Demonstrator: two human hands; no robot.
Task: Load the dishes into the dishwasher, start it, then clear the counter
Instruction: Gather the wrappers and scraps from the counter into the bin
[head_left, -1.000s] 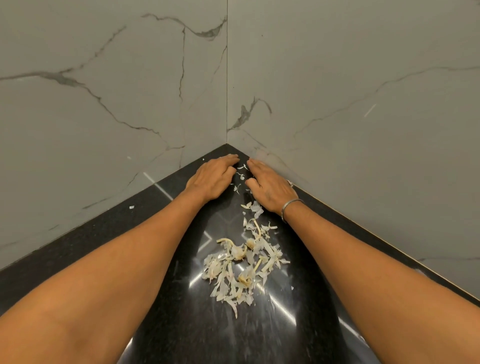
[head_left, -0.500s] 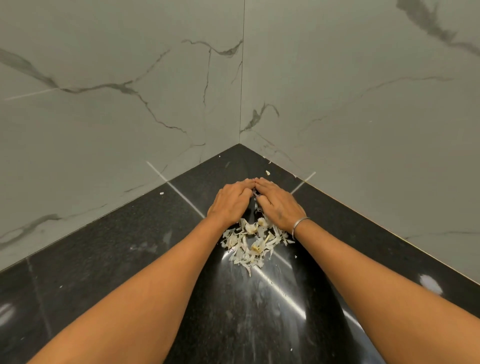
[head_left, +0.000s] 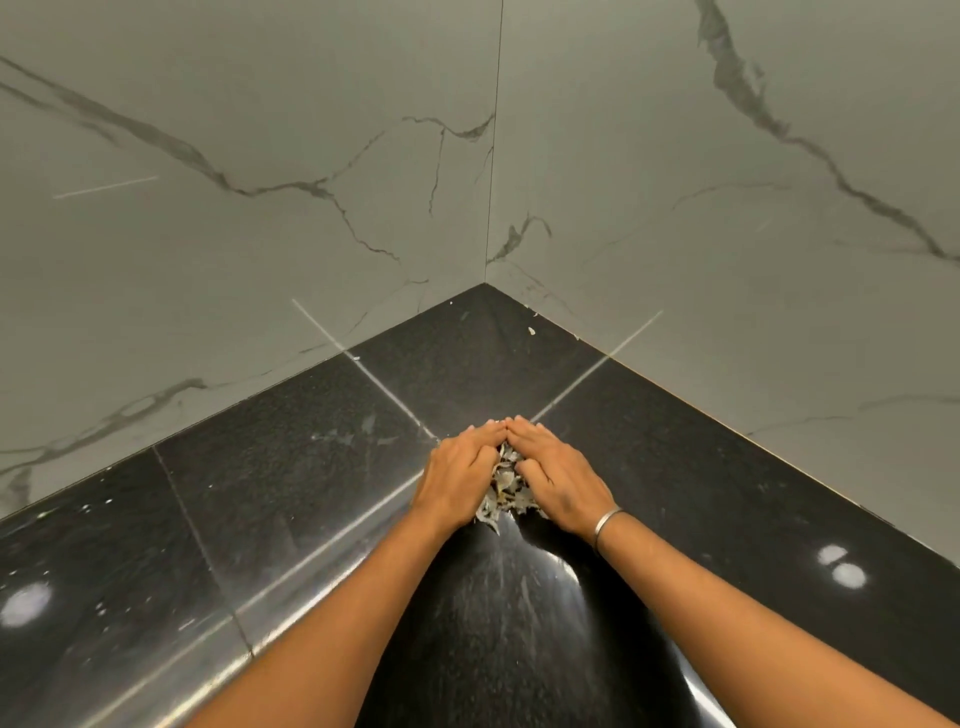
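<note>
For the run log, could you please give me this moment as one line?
step: clear counter | left hand: presses peel pile | right hand: presses peel pile | stray flakes: near corner

Two bare forearms, uncovered right up to the lower edge of the view. One thin silver metal bangle (head_left: 607, 526), plain and smooth, worn round the wrist behind the right hand (head_left: 558, 480).

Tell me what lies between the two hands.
Head view: a heap of pale peels lies between the left hand and right hand, on the black counter.
</note>
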